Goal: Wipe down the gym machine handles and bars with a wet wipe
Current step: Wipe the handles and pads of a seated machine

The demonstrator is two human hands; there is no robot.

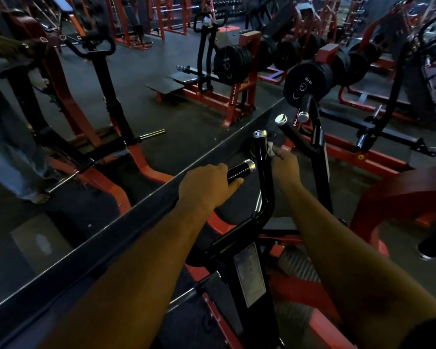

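While the right hand (pixel 285 162) pinches the crumpled white wet wipe (pixel 270 149) against the upright black bar (pixel 262 157), just below its chrome end cap (pixel 260 133), the left hand (pixel 207 183) curls closed round the short side handle (pixel 239 170) to steady the machine. For a clean pass, the wipe should probably wrap further round the bar and slide along its full length, then move to the handle under the left palm.

The nearest black weight plate (pixel 306 81) bears mirrored white marking, seemingly "15 KG"; other lettering is illegible.
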